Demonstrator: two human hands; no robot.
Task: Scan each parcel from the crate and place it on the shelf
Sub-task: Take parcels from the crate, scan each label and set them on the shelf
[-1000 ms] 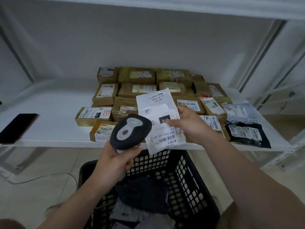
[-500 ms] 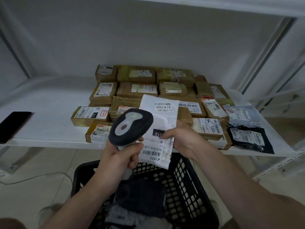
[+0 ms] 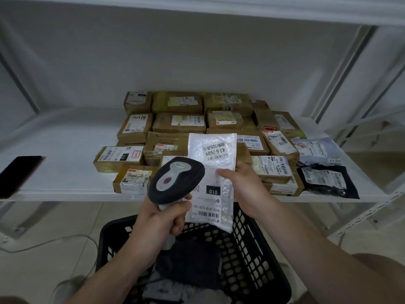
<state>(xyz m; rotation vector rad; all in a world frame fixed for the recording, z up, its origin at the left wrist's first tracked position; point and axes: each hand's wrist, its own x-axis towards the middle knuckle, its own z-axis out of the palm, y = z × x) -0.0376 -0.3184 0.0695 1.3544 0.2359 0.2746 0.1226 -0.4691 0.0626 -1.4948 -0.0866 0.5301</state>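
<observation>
Centrally, just in front of the near edge of the shelf (image 3: 65,154), both hands work above the black crate (image 3: 252,257). The left hand (image 3: 157,222) has its fingers wrapped round the handle of a dark grey scanner (image 3: 175,179), whose head tilts up and to the right, overlapping the left edge of a white parcel (image 3: 212,148). The right hand (image 3: 245,189) grips that parcel from the right side, thumb across its front and fingers curled behind it, holding it upright with the labels facing the camera and reading upside down. The parcel's lower end hangs over the crate's far rim.

On the shelf behind, taped cardboard boxes (image 3: 178,122) lie packed in rows, touching one another. Right of them sit a grey mailer (image 3: 315,150) and, nearer, a black mailer (image 3: 326,181). A dark phone (image 3: 19,174) lies at the far left of the shelf, well apart from the boxes. Inside the crate a dark bagged parcel (image 3: 190,260) rests on paler ones. A thin cable (image 3: 43,244) trails across the floor at left.
</observation>
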